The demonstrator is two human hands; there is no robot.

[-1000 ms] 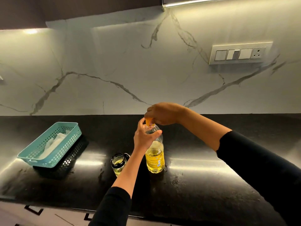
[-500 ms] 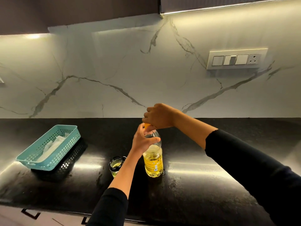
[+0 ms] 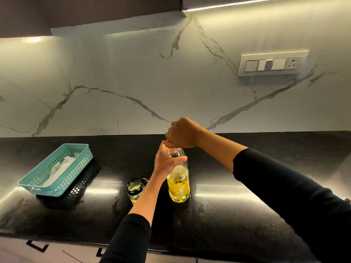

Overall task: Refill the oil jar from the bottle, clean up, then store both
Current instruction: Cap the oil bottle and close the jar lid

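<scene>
Obs.: the orange cap glimpsed a second ago is now hidden inside the curled fingers of the right hand (image 3: 183, 133) atop the bottle (image 3: 178, 186), neck wrapped directly beneath by the left hand (image 3: 167, 160), jar (image 3: 135, 188) standing below-left of those fingers; unscrewing probably underway, pouring not begun.

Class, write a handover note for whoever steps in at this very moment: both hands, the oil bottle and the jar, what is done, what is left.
Left hand grips the oil bottle at its shoulder; the bottle stands upright on the counter.
Right hand is curled over the bottle's top; the cap is hidden under it.
Jar stands just left of the bottle, holding little oil.
Teal basket with a white cloth sits further left.
Done: both things set out. Left, it seems: uncap, pour, close both, wipe up, store.
</scene>
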